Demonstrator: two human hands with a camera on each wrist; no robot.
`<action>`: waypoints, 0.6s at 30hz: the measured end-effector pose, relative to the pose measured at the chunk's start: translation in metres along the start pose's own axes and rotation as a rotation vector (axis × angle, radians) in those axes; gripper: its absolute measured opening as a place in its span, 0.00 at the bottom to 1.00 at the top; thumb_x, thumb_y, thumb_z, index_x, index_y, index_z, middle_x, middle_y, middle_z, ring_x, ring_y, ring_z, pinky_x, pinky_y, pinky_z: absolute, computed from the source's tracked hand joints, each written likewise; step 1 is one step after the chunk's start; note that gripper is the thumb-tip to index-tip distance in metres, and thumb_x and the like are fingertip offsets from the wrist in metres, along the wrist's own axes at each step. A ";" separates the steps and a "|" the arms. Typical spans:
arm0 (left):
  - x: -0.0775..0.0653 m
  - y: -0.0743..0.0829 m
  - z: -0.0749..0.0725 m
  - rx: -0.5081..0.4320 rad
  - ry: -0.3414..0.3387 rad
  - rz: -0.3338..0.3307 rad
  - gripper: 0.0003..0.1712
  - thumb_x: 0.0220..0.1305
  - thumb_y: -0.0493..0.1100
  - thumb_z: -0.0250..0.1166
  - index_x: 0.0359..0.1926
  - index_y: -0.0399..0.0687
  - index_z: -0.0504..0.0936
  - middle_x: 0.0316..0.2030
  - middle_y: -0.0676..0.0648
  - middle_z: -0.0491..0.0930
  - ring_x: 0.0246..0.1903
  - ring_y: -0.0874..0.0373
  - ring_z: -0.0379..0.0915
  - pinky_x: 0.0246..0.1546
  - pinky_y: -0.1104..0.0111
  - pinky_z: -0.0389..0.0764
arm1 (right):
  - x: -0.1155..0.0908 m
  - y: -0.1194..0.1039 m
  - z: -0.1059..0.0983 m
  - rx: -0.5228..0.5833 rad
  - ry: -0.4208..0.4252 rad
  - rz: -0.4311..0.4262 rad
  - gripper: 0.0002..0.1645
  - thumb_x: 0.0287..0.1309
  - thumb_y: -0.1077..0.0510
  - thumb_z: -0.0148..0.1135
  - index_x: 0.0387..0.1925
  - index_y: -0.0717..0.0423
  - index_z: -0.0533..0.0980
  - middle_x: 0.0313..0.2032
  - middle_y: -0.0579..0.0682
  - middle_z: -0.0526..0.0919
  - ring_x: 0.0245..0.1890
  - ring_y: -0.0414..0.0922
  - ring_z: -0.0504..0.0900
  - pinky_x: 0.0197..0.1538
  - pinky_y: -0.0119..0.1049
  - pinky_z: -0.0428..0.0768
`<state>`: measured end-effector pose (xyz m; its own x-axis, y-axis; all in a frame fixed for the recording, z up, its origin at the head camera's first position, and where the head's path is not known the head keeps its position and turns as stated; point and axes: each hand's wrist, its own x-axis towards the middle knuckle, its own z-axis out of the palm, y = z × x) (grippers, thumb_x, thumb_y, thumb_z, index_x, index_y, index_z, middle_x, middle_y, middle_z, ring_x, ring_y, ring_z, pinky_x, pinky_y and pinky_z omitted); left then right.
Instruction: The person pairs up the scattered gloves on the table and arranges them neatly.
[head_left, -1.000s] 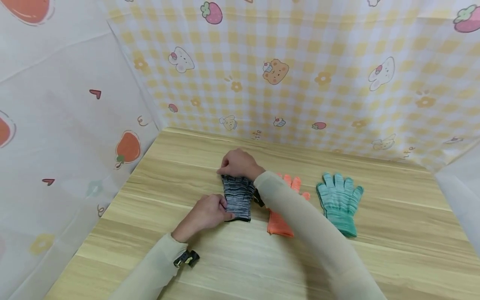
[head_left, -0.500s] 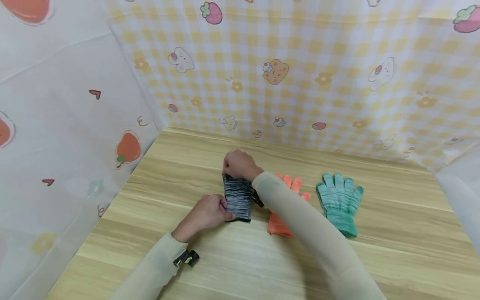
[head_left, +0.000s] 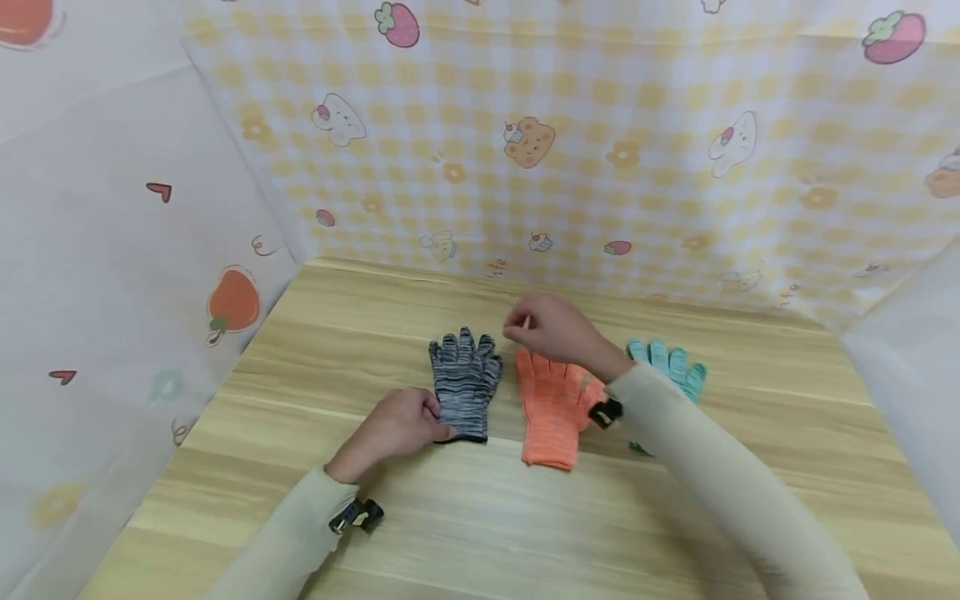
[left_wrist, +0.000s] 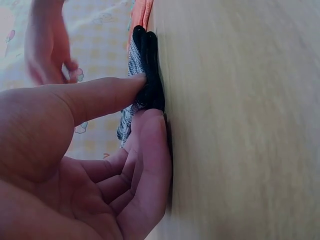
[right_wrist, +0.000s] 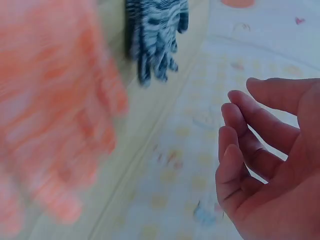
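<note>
A black-and-grey knitted glove (head_left: 463,387) lies flat on the table with its fingers spread toward the back. My left hand (head_left: 401,423) pinches its black-edged cuff (left_wrist: 150,70) at the near left corner, thumb on top and fingers at the table. Stacked layers show at that cuff in the left wrist view. My right hand (head_left: 555,329) is raised near the fingertips of the orange glove (head_left: 550,408), loosely curled and holding nothing. In the right wrist view, the fingers (right_wrist: 260,120) are apart from every glove. The orange glove's fingertips are partly covered by the right hand.
A teal glove (head_left: 678,371) lies at the right, largely covered by the right sleeve (head_left: 712,458). The wood-grain table (head_left: 450,525) meets a yellow checked cloth (head_left: 570,200) at the back and a white printed cloth (head_left: 135,275) at the left.
My right hand has let go of the black-and-grey glove's finger end and moved right, uncovering its fingers. The left hand keeps its pinch. The head view has shifted slightly right.
</note>
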<state>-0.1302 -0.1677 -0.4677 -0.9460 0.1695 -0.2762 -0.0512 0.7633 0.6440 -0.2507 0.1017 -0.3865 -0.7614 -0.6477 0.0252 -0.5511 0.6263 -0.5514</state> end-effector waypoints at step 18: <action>-0.015 0.006 -0.019 0.016 0.043 0.013 0.17 0.62 0.48 0.83 0.38 0.45 0.84 0.27 0.52 0.82 0.27 0.57 0.76 0.32 0.63 0.76 | -0.169 0.068 -0.009 0.028 0.340 0.036 0.04 0.72 0.63 0.73 0.45 0.54 0.90 0.38 0.39 0.86 0.36 0.36 0.81 0.34 0.34 0.82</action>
<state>-0.1225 -0.1769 -0.4463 -0.9594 0.1527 -0.2371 -0.0343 0.7714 0.6354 -0.1624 0.2577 -0.4206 -0.8533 -0.4406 0.2788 -0.5153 0.6311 -0.5797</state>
